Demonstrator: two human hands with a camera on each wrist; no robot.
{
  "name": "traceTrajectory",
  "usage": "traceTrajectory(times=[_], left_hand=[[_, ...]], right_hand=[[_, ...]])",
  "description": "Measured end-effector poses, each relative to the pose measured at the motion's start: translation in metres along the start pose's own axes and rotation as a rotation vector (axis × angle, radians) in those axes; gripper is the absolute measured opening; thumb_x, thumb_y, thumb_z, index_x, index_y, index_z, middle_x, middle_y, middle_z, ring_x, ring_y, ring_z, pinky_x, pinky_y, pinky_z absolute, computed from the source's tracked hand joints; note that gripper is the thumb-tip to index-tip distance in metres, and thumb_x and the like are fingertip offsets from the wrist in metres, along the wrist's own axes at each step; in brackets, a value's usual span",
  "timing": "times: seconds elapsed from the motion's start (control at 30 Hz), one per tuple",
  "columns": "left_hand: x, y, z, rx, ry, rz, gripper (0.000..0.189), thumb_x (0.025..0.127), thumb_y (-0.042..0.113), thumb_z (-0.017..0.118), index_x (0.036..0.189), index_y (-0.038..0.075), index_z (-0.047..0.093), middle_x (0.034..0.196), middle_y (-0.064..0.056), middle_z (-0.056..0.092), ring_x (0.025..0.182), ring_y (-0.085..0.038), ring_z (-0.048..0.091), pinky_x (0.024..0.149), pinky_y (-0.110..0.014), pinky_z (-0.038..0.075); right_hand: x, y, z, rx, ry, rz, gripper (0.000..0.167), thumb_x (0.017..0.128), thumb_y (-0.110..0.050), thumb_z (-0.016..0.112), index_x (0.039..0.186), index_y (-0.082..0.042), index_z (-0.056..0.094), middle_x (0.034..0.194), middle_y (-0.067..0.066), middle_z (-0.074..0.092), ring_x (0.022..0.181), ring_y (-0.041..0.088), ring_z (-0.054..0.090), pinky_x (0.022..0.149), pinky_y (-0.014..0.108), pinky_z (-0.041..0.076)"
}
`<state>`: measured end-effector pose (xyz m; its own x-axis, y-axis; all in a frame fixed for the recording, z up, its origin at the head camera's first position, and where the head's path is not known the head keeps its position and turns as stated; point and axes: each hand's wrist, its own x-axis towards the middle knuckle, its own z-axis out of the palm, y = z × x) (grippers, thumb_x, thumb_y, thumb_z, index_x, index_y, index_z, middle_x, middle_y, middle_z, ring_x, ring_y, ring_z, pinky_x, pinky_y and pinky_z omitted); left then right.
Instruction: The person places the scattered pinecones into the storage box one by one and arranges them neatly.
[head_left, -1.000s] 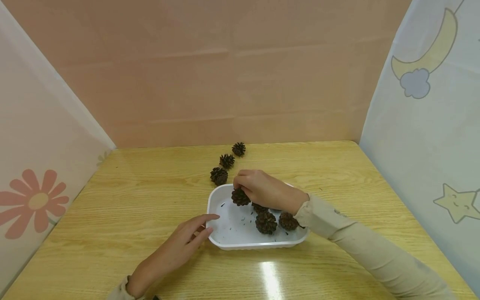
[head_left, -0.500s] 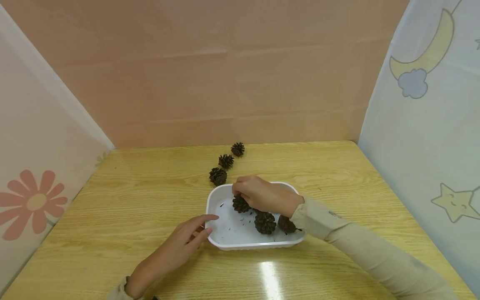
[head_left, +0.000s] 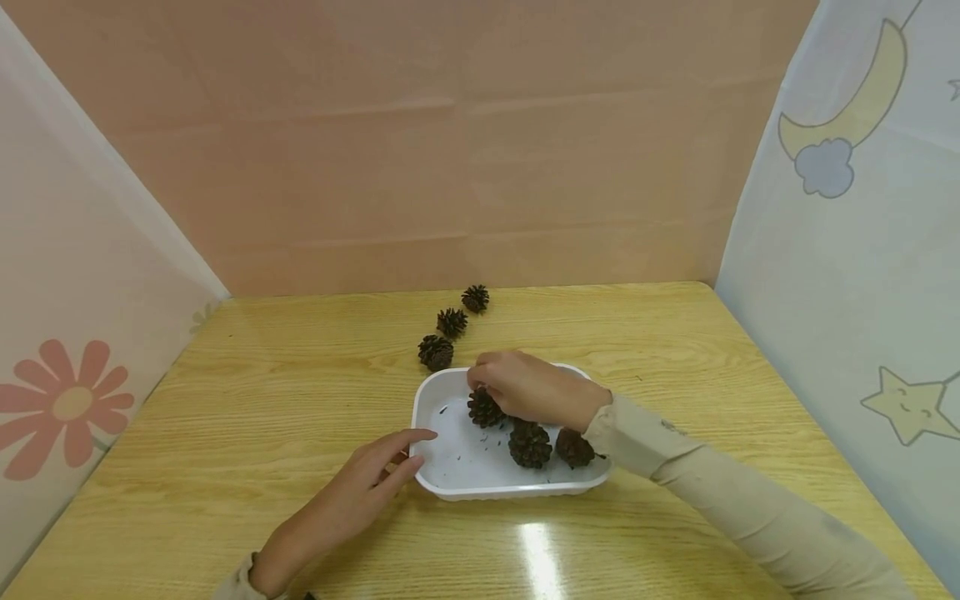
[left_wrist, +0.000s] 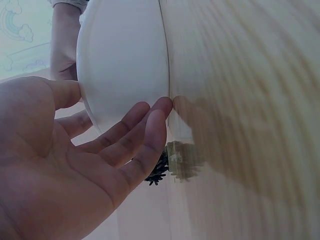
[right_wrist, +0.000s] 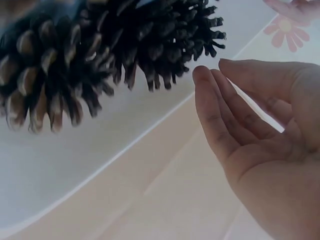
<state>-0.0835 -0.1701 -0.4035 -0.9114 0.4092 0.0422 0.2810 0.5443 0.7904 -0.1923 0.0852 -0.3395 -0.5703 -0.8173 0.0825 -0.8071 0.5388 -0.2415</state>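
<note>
In the head view, my left hand [head_left: 367, 479] rests at the left end of a white tray [head_left: 427, 479]. Its fingers are fairly straight; the index tip reaches over the rim and other fingers lie by the outer wall [left_wrist: 120, 55]. My right hand [head_left: 536, 387] is over the tray's far side, beside a brown pine cone [head_left: 485, 410]. In the right wrist view, the thumb and fingertips of the right hand [right_wrist: 250, 120] sit just off a pine cone [right_wrist: 155, 45], with nothing visible between them. Two more pine cones, one in the middle [head_left: 530, 445] and one at right [head_left: 574, 448], lie in the tray.
Beyond the tray, three pine cones stand in a slanting row: near [head_left: 436, 353], middle [head_left: 452, 322] and far [head_left: 476, 298]. Small dark bits are scattered on the tray floor. Patterned sheets surround the wooden table [head_left: 300, 375].
My right hand has lowered a pine cone onto the tray's far side, and its fingertips now stand slightly off it. My left hand has stayed at the tray's left end.
</note>
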Motion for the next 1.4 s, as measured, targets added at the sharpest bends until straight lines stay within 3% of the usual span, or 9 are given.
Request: traceTrajectory(times=[0.17,0.43,0.67,0.87,1.13,1.4], left_hand=[[-0.001,-0.001,0.000,0.005,0.002,-0.004,0.035,0.108,0.030,0.047,0.141,0.020,0.055,0.124,0.000,0.063,0.105,-0.013,0.061,0.085,-0.031,0.054],[-0.001,-0.003,0.000,-0.005,0.010,0.009,0.036,0.107,0.028,0.048,0.141,0.018,0.055,0.130,-0.004,0.061,0.103,-0.014,0.063,0.084,-0.031,0.055],[0.000,-0.007,0.001,-0.012,0.007,0.015,0.036,0.107,0.028,0.047,0.141,0.018,0.054,0.133,-0.004,0.061,0.102,-0.014,0.064,0.083,-0.031,0.055],[-0.001,-0.007,0.000,-0.010,0.004,0.006,0.037,0.107,0.029,0.047,0.141,0.018,0.054,0.134,-0.005,0.061,0.102,-0.015,0.065,0.083,-0.031,0.055],[0.000,-0.006,-0.001,-0.019,-0.009,0.002,0.037,0.107,0.030,0.047,0.141,0.017,0.054,0.133,-0.005,0.061,0.099,-0.014,0.066,0.082,-0.030,0.055],[0.002,-0.004,0.000,-0.014,-0.005,0.012,0.036,0.107,0.030,0.047,0.141,0.017,0.055,0.131,-0.003,0.062,0.097,-0.010,0.066,0.082,-0.030,0.055]], right_hand=[[0.002,0.003,-0.007,-0.006,0.021,-0.019,0.021,0.091,0.005,0.064,0.108,-0.005,0.072,0.104,0.006,0.069,0.095,0.018,0.067,0.082,0.029,0.056],[0.007,0.010,-0.024,-0.007,0.047,-0.009,0.021,0.091,0.005,0.064,0.108,-0.005,0.072,0.104,0.007,0.070,0.092,0.017,0.066,0.078,0.028,0.055],[0.019,0.027,-0.038,-0.003,0.097,0.012,0.021,0.091,0.005,0.063,0.109,-0.003,0.072,0.108,0.009,0.071,0.097,0.021,0.067,0.083,0.032,0.056],[0.035,0.050,-0.047,0.034,0.083,0.113,0.019,0.093,0.001,0.065,0.111,-0.003,0.072,0.108,0.011,0.071,0.097,0.022,0.067,0.084,0.035,0.055],[0.058,0.088,-0.042,0.085,0.109,0.211,0.020,0.092,-0.001,0.067,0.112,-0.001,0.070,0.104,0.012,0.069,0.093,0.025,0.064,0.081,0.039,0.054],[0.077,0.115,-0.037,0.118,0.108,0.272,0.027,0.092,0.001,0.065,0.119,0.005,0.065,0.115,0.021,0.065,0.105,0.034,0.062,0.088,0.042,0.053]])
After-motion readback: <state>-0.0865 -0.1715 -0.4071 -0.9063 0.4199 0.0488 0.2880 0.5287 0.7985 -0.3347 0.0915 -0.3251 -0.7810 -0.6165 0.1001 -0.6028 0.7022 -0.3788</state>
